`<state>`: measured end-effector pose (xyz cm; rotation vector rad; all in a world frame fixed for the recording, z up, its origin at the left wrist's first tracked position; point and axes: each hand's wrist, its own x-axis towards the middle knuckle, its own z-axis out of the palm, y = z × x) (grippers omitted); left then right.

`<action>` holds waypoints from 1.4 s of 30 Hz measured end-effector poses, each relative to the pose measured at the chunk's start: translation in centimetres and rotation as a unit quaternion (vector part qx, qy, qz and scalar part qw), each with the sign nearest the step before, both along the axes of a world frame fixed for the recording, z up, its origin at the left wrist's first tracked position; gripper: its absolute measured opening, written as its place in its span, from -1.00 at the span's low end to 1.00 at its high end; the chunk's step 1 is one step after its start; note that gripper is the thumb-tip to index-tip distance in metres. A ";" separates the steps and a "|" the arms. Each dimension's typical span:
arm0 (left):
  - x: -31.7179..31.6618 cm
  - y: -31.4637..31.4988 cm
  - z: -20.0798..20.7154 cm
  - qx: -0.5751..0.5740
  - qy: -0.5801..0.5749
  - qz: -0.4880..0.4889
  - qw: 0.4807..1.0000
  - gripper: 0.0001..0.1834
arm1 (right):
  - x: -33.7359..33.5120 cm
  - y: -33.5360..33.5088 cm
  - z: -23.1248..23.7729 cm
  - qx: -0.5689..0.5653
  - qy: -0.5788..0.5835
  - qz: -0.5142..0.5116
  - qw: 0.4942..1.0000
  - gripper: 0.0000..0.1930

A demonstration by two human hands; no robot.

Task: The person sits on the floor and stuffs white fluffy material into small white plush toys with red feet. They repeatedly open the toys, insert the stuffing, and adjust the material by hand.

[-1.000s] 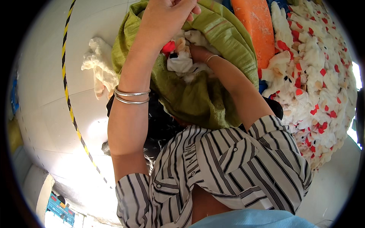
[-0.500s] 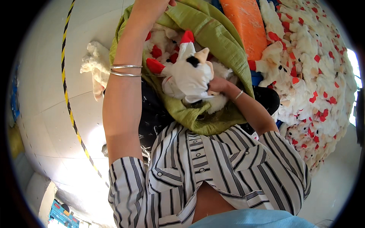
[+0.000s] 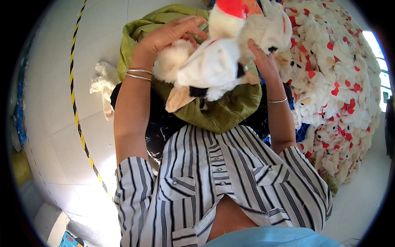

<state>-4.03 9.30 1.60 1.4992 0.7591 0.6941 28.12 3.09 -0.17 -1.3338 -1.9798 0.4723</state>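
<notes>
Unstuffed plush cow skins [image 3: 212, 61], cream and white with red tips, tan ears and black patches, are bunched between my hands above a green woven sack [image 3: 222, 115] in front of my lap. Curled over the fluffy left end is my left hand [image 3: 168, 35], its lower fingers against the fur. My right hand [image 3: 265, 59] grips the white skin [image 3: 269, 29] on the right, thumb in front and the other fingers hidden behind it. Where one skin ends and another begins I cannot tell.
A large heap of similar plush skins [image 3: 329, 82] fills the right side. One loose skin [image 3: 105, 84] lies on the pale floor left of the sack. Yellow-and-black tape [image 3: 74, 90] runs along the floor. Part of an orange object [image 3: 253, 7] shows behind the raised skins.
The plush has risen out of the sack toward me and turned. My left hand has come down from the sack's far rim onto it; my right hand has moved up and right, out of the sack.
</notes>
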 end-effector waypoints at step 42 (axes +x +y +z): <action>5.1 -2.8 1.5 -0.056 -0.226 0.101 0.967 -0.49 | -11.2 2.6 2.1 0.159 -0.213 -0.215 0.940 -0.65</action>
